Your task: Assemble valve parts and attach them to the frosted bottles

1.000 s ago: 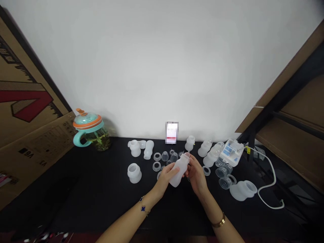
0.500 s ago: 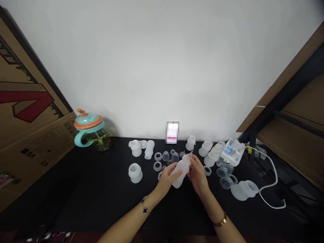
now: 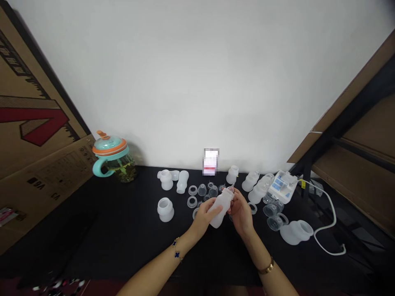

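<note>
Two hands meet over the middle of the black table point(image 3: 92, 238), both on one frosted white bottle point(image 3: 221, 207). The left hand point(image 3: 203, 218) is curled about the bottle's lower body, thumb across the front, fingers wrapped behind and out of sight. The right hand point(image 3: 242, 211) is bent in at the bottle's neck, fingertips pinched close at the mouth; whatever small part it may be working there is too small and too pale to make out. The bottle is tilted, its mouth pointing up and to the right, held clear above the tabletop.

Around the hands lie many similar pieces: a squat white bottle point(image 3: 165, 209) well to the left, clear rings point(image 3: 191, 202) just beyond the left hand, and a wide white bottle on its side point(image 3: 296, 232) to the right. A white pump unit point(image 3: 281, 186) sits farther right with a white cord point(image 3: 330, 218) trailing off it. A teal and orange cup point(image 3: 112, 160) stands at the wall. Both forearms are cut off by the bottom edge, and the label at the wall is blurred.
</note>
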Demonstrator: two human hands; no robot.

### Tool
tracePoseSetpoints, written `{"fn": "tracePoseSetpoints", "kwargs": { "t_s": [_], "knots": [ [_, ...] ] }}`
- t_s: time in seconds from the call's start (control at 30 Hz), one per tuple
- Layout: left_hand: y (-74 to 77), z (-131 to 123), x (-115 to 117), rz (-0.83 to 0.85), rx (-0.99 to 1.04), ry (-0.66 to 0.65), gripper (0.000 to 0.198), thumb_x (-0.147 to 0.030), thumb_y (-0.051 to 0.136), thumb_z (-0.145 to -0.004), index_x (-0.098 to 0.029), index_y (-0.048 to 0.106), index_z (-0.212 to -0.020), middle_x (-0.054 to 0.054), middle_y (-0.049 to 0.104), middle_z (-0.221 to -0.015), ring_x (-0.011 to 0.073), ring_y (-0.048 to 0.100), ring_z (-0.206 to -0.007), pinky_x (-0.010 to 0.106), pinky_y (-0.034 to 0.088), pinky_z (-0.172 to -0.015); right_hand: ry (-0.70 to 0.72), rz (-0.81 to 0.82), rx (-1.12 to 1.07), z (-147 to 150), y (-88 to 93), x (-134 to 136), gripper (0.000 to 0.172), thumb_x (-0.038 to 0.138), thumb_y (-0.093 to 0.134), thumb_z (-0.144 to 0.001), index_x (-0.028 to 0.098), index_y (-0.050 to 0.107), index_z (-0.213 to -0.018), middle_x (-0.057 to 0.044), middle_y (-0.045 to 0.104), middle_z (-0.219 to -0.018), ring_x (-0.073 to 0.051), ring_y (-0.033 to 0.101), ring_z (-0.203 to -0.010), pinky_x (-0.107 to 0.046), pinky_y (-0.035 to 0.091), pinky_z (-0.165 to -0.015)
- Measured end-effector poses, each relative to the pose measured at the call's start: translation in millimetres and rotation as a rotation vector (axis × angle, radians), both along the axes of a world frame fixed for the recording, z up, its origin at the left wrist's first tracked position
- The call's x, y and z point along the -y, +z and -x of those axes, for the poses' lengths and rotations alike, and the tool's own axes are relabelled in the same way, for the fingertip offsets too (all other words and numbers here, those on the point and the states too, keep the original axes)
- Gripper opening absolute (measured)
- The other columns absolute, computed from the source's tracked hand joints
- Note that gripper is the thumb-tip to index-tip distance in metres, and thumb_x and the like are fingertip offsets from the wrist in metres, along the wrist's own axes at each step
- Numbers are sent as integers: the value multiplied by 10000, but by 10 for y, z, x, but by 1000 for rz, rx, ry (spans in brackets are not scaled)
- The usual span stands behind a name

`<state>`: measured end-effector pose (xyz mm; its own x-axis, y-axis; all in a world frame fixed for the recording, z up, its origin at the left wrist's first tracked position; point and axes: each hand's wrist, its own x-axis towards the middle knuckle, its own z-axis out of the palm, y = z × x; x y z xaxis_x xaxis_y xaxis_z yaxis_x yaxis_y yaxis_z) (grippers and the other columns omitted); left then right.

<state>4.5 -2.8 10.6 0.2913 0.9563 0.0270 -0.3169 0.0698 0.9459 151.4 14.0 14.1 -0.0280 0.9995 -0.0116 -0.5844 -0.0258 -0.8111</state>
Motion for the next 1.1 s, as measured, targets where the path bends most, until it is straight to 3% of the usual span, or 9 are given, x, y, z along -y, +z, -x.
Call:
{"fn": "tracePoseSetpoints", "kwargs": {
  "t_s": [0.2,0.5,0.77,1.1],
  "knots": [
    [-31,5,-14,-48,-9,21,424,-469,736,-810,-131,713,-1064,75,753,-908,215,675,-826,278,482,-742,-14,3,10,4,18,10,250,413,735,-810,235,694,-982,24,611,-733,-90,446,-498,-218,402,-419],
    [-15,18,14,-129,-76,43,357,-422,706,-845,-154,701,-1080,61,737,-940,219,660,-868,284,481,-771,-33,29,63,-10,-50,-15,292,454,740,-819,224,710,-997,11,614,-754,-95,461,-527,-216,346,-420],
    [-33,20,17,-174,-155,54,345,-408,684,-856,-166,685,-1103,54,731,-967,226,656,-894,291,477,-790,-48,36,95,-2,-42,-4,329,472,742,-816,227,732,-1035,-54,717,-1066,-109,517,-603,-214,368,-417],
    [-40,21,18,-160,-155,56,352,-423,678,-863,-164,685,-1102,53,728,-959,218,649,-875,285,470,-769,-37,38,84,10,-19,12,349,480,721,-832,223,745,-1066,-65,740,-1075,-123,545,-621,-220,379,-420]
  ]
}}
